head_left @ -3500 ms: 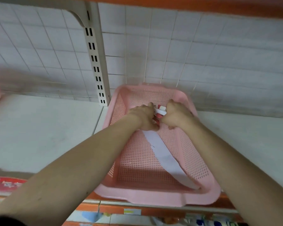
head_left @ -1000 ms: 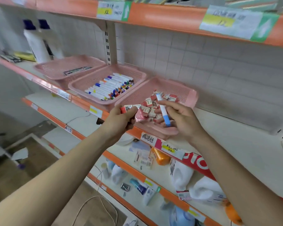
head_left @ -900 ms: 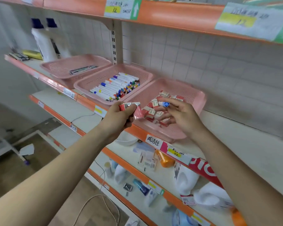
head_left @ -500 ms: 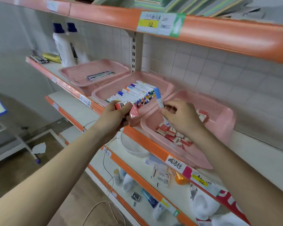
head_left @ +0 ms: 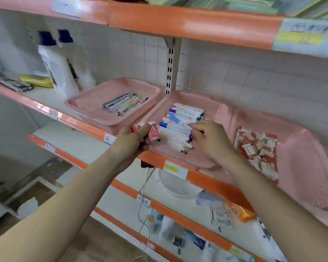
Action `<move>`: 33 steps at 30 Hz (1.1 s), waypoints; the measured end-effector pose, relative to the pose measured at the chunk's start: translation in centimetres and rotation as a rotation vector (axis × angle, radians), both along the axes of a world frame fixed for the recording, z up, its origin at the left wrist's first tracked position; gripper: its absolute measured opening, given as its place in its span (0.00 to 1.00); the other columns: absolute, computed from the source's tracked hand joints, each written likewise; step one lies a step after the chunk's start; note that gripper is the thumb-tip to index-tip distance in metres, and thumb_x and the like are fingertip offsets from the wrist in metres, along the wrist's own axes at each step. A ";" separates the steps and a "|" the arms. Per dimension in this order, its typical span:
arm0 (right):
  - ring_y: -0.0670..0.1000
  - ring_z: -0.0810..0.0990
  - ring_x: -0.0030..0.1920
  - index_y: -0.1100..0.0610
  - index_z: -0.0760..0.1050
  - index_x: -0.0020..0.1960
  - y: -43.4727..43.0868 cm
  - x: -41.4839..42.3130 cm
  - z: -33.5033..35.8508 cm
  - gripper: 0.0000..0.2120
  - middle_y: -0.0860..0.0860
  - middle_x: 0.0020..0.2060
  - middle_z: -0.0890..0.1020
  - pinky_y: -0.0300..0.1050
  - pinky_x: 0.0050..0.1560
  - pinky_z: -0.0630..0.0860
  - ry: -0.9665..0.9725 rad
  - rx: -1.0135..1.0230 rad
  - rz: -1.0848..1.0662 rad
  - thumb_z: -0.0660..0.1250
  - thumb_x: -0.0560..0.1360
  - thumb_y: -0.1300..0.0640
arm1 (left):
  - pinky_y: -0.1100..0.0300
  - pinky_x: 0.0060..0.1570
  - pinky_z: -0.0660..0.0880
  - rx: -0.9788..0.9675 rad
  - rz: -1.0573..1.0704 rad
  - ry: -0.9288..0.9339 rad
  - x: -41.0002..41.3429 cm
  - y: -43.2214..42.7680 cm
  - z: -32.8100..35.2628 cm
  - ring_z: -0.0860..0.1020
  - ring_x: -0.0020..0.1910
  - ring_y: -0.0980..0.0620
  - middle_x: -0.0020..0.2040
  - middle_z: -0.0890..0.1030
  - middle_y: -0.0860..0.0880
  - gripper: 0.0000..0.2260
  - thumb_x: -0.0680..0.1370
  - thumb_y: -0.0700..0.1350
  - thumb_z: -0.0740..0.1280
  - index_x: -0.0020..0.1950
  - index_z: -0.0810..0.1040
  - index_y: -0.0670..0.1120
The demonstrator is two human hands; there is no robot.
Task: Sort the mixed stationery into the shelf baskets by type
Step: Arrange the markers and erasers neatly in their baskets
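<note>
Stationery lies by type along the shelf (head_left: 44, 97): flat packs (head_left: 121, 104) in the left basket (head_left: 74, 103), markers (head_left: 180, 125) in the middle basket (head_left: 212, 108), erasers (head_left: 256, 148) in the right basket (head_left: 301, 167). Left hand (head_left: 133, 142) hangs at the middle basket's front rim, fingers curled round a few red packets (head_left: 153, 131), likely parked for the right basket. Right hand (head_left: 212, 142) reaches over the markers, fingers (head_left: 196, 127) bent onto the row, probably seating one; any pinch, cannot tell.

Head-height view toward shelf baskets (head_left: 212, 159)

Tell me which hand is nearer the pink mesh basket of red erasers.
Right. The right hand is just left of the pink mesh basket; the left hand is farther left.
</note>
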State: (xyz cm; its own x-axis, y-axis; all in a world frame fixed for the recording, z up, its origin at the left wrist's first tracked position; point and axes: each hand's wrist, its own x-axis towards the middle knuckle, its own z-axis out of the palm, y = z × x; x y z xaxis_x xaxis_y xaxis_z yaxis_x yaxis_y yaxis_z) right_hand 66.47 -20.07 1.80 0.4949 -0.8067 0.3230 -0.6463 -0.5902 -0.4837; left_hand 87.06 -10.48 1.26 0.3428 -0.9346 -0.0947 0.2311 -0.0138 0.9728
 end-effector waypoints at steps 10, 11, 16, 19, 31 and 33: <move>0.42 0.75 0.43 0.55 0.83 0.57 0.0 3.5 -1.1 0.13 0.50 0.51 0.85 0.19 0.42 0.63 -0.023 0.088 -0.221 0.71 0.74 0.63 | 0.62 0.30 0.74 0.039 -0.159 0.021 5.7 -2.6 0.3 0.72 0.30 0.52 0.32 0.74 0.47 0.14 0.81 0.44 0.66 0.61 0.73 0.35; 0.42 0.76 0.45 0.54 0.84 0.57 -0.5 3.5 -1.1 0.13 0.49 0.53 0.85 0.21 0.43 0.64 -0.012 0.095 -0.243 0.71 0.74 0.62 | 0.62 0.31 0.74 0.031 -0.171 0.005 5.9 -3.2 0.3 0.72 0.31 0.52 0.31 0.73 0.48 0.15 0.81 0.45 0.67 0.61 0.73 0.35; 0.45 0.78 0.54 0.49 0.83 0.58 -3.2 4.3 -1.9 0.13 0.48 0.59 0.83 0.35 0.51 0.69 0.114 0.177 -0.293 0.72 0.75 0.57 | 0.61 0.31 0.74 0.032 -0.206 -0.046 6.4 -6.2 0.1 0.73 0.31 0.52 0.32 0.75 0.48 0.15 0.81 0.44 0.67 0.61 0.72 0.34; 0.47 0.79 0.51 0.51 0.82 0.60 -4.3 5.5 -2.8 0.14 0.50 0.58 0.83 0.35 0.50 0.70 0.178 0.231 -0.257 0.72 0.75 0.58 | 0.59 0.32 0.73 0.044 -0.207 -0.097 6.5 -7.3 -0.3 0.74 0.31 0.52 0.34 0.75 0.46 0.17 0.82 0.44 0.66 0.63 0.71 0.31; 0.51 0.74 0.43 0.53 0.74 0.42 -5.6 4.2 -3.0 0.13 0.54 0.48 0.81 0.40 0.33 0.65 0.531 0.442 -0.359 0.59 0.80 0.46 | 0.62 0.30 0.76 0.027 -0.269 -0.154 6.4 -11.1 0.4 0.76 0.30 0.54 0.38 0.78 0.44 0.09 0.81 0.43 0.67 0.56 0.72 0.39; 0.50 0.74 0.46 0.53 0.77 0.55 -5.6 4.8 -3.2 0.12 0.54 0.53 0.81 0.38 0.38 0.65 0.470 0.522 -0.281 0.60 0.80 0.48 | 0.62 0.31 0.77 0.019 -0.283 -0.174 6.2 -11.5 0.4 0.77 0.30 0.55 0.39 0.78 0.43 0.08 0.81 0.43 0.67 0.55 0.72 0.40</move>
State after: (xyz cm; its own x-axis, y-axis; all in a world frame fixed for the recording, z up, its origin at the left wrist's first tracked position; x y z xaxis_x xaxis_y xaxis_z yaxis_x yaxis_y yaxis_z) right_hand 71.23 -25.70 -1.36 0.2389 -0.9131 -0.3304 -0.9460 -0.1422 -0.2912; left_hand 93.21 -21.95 1.70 0.0822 -0.9938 -0.0754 0.0458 -0.0719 0.9964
